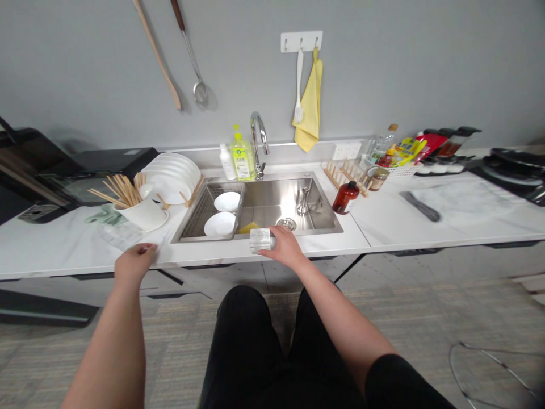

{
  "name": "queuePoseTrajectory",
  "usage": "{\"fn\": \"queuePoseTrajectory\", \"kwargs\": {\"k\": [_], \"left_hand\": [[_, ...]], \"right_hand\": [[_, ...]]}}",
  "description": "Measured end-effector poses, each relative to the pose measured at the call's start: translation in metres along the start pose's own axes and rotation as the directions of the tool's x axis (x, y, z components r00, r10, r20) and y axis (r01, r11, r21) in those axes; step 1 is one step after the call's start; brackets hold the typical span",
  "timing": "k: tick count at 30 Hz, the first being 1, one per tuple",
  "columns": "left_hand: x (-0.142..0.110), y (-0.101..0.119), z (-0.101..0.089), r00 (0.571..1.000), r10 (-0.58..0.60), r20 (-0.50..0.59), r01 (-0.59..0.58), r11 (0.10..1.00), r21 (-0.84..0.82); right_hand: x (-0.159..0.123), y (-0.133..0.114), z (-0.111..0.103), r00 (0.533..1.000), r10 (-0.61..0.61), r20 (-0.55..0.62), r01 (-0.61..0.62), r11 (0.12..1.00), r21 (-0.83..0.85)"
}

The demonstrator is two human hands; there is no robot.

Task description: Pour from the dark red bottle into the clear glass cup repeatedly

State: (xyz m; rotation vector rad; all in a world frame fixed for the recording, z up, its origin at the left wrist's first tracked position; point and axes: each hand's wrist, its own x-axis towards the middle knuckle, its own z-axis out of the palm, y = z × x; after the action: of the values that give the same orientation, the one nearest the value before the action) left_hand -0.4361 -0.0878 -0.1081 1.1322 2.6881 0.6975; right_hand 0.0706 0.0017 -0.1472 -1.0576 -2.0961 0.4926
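My right hand [286, 246] is closed around a clear drinking glass [259, 241], tipped on its side above the front rim of the steel sink [272, 199]. My left hand [134, 262] hovers at the counter's front edge, fingers pressed together; whether something small is pinched in them I cannot make out. Just beyond it lies a clear plastic item [119, 236], beside a white pot of chopsticks [143, 215]. Two white bowls, one nearer [220, 225] and one farther [227, 201], sit in the rack on the sink's left. A yellow sponge [247, 228] lies near the glass.
White plates [170, 176] stand in a wooden rack at left. Behind the sink are a tap [258, 142] and a green soap bottle [242, 159]. To the right stand a red-brown bottle [346, 197], a jar [377, 178] and a basket of condiments [402, 169].
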Motion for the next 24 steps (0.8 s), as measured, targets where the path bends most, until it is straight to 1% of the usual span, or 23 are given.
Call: {"fn": "queuePoseTrajectory", "kwargs": {"k": [4,8,12,14,15,17,19,20,22,24], "left_hand": [[0.007,-0.006,-0.003,1.0,-0.004,-0.006,0.004,1.0,0.004],[0.013,-0.012,-0.002,1.0,0.0,-0.008,0.0,1.0,0.029],[0.018,-0.019,0.002,0.999,0.044,-0.015,-0.043,0.997,0.064],[0.018,-0.022,0.004,0.997,0.071,-0.022,-0.068,0.991,0.117],[0.018,-0.023,0.005,0.995,0.09,-0.038,-0.084,0.986,0.147],[0.015,-0.025,0.008,0.982,0.155,-0.105,-0.134,0.973,0.189],[0.012,-0.024,0.01,0.955,0.236,-0.18,-0.2,0.959,0.2],[0.011,-0.023,0.011,0.945,0.263,-0.193,-0.224,0.954,0.201],[0.01,-0.019,0.011,0.952,0.266,-0.15,-0.233,0.95,0.207],[0.009,-0.013,0.011,0.975,0.21,-0.076,-0.189,0.957,0.22]], "right_hand": [[0.0,0.0,0.0,1.0,-0.006,-0.006,0.007,1.0,0.008],[0.0,0.001,0.001,1.0,-0.013,-0.009,0.013,1.0,0.003],[-0.001,0.001,0.001,1.0,-0.012,-0.013,0.012,1.0,-0.003],[-0.001,0.001,0.0,1.0,-0.015,-0.011,0.015,1.0,-0.002],[-0.001,0.001,0.0,1.0,-0.015,-0.011,0.015,1.0,-0.002],[0.0,0.001,0.001,1.0,-0.012,-0.009,0.012,1.0,-0.002],[0.0,0.001,0.001,1.0,-0.009,-0.009,0.009,1.0,-0.002],[0.0,0.001,0.001,1.0,-0.009,-0.009,0.009,1.0,-0.002],[-0.001,0.002,0.001,1.0,-0.009,-0.012,0.009,1.0,-0.002],[-0.001,0.002,0.002,1.0,-0.007,-0.014,0.006,1.0,-0.004]]}}
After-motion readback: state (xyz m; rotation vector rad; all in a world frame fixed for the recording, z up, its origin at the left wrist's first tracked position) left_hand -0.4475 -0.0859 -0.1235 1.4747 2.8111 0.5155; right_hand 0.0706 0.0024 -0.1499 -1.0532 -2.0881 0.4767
